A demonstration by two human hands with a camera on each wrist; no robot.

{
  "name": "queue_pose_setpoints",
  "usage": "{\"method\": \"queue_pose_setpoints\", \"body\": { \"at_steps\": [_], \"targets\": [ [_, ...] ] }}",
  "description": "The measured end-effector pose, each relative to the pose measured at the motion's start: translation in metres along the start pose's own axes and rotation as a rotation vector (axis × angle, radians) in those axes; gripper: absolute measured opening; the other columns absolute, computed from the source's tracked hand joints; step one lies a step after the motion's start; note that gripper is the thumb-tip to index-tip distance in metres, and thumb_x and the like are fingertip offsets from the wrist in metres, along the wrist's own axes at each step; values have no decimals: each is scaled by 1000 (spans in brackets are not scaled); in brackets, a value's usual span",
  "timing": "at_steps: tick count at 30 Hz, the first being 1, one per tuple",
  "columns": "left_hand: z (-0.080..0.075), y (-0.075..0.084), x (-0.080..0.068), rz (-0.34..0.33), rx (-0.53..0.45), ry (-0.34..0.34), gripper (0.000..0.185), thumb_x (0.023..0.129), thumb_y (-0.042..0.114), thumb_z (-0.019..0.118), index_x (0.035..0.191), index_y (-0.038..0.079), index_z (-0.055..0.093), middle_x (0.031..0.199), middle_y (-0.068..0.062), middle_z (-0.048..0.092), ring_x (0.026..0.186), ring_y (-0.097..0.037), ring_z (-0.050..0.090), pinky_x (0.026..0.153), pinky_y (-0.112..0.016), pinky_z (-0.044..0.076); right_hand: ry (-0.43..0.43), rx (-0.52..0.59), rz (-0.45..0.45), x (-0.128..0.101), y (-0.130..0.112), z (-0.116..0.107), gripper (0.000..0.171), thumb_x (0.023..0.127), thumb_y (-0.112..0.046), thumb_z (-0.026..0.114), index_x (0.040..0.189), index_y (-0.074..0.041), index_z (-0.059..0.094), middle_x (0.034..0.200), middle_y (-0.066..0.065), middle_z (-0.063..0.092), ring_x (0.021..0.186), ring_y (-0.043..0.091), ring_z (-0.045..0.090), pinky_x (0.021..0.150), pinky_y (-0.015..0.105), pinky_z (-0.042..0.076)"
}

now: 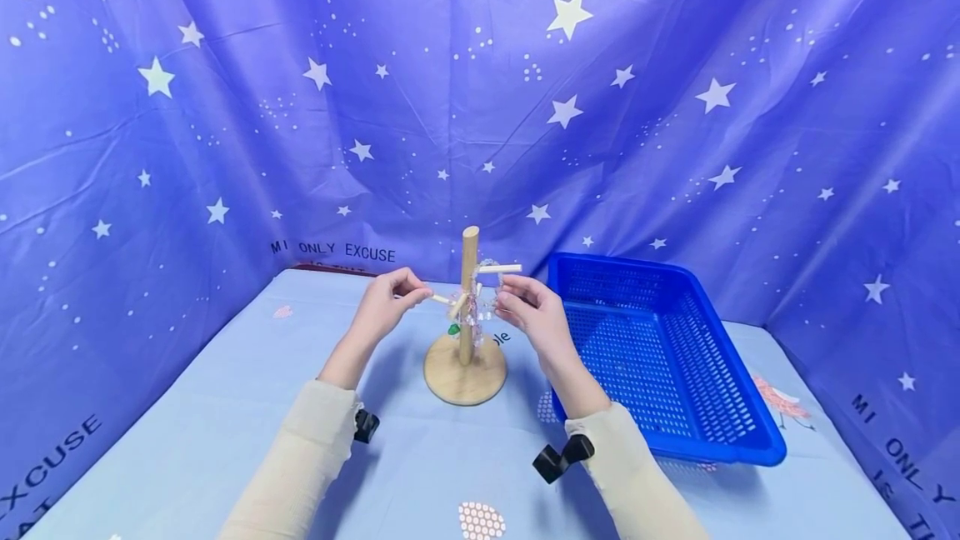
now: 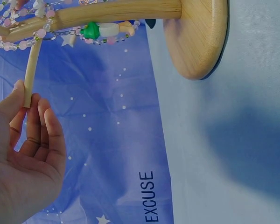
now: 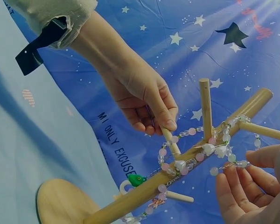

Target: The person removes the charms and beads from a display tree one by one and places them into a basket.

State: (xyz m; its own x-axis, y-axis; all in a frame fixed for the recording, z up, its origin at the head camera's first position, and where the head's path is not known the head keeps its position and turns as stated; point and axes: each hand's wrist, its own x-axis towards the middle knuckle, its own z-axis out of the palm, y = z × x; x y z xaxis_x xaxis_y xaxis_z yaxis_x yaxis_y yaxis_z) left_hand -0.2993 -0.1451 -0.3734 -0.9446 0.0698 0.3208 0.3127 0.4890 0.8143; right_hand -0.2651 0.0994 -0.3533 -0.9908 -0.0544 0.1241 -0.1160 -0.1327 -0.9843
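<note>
Bare pale-blue tablecloth lies open nearest the sleeves. Mid-table, the left hand pinches a peg tip of the round-based wooden peg stand; the right hand pinches its pink-and-clear bead strand. A blue plastic basket sits right. The starry backdrop reads "MI ONLY EXCUSE".

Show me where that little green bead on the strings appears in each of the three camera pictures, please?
Head view: the green bead is a tiny speck left of the wooden stand's post, just above the round base.
Left wrist view: green bead near the top edge, under the post.
Right wrist view: green bead low in the middle, beside the post.
Shared landmark: the stand's round base.
</note>
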Motion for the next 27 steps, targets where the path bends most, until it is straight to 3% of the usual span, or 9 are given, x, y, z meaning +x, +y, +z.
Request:
{"method": "queue_pose_setpoints", "body": {
  "at_steps": [27],
  "targets": [
    [2,-2,1,-5,-13,1,13,94,17,69,89,5,68,83,-8,68,74,-15,56,62,-23,45,63,110,32,-6,-8,-9,26,97,0,59,123,5,58,84,-6,68,77,5,66,75,23,60]
  ]
}}
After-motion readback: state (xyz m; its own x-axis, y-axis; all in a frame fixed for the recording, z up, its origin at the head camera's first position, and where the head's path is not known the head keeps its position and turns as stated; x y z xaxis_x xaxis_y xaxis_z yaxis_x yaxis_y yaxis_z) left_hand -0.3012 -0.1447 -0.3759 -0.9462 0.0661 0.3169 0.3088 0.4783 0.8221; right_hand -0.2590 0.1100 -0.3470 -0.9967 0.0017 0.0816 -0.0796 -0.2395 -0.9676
